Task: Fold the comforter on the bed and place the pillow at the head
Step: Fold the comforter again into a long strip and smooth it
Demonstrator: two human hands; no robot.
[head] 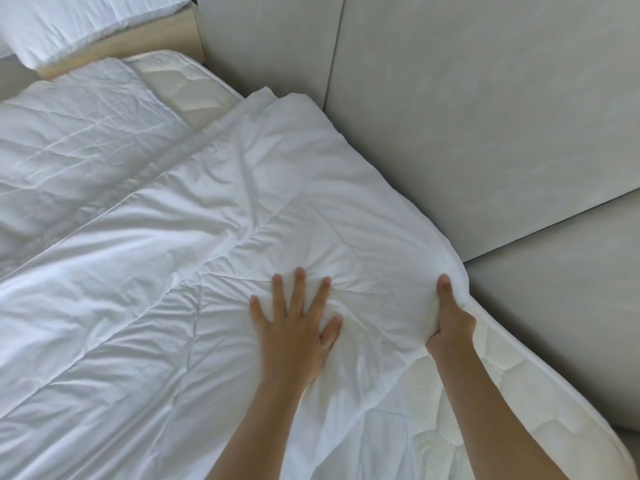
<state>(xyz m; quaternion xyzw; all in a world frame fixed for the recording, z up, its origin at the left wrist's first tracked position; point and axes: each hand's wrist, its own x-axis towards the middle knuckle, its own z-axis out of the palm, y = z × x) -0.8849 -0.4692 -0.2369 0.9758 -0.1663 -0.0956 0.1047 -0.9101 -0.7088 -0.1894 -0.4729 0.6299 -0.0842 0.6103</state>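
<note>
A white quilted comforter [194,258] covers most of the bed, its upper layer folded over with an edge running diagonally from the far corner. My left hand [298,327] presses flat on it with fingers spread. My right hand [450,323] grips the comforter's right edge, thumb on top and fingers curled under the fabric, right at the mattress side. A white pillow [69,26] lies at the top left on a wooden ledge.
The cream quilted mattress [491,396] shows bare along the right edge and at the far corner. A light wooden ledge [145,46] stands at the top left. Grey padded wall panels [485,116] run close along the bed's right side.
</note>
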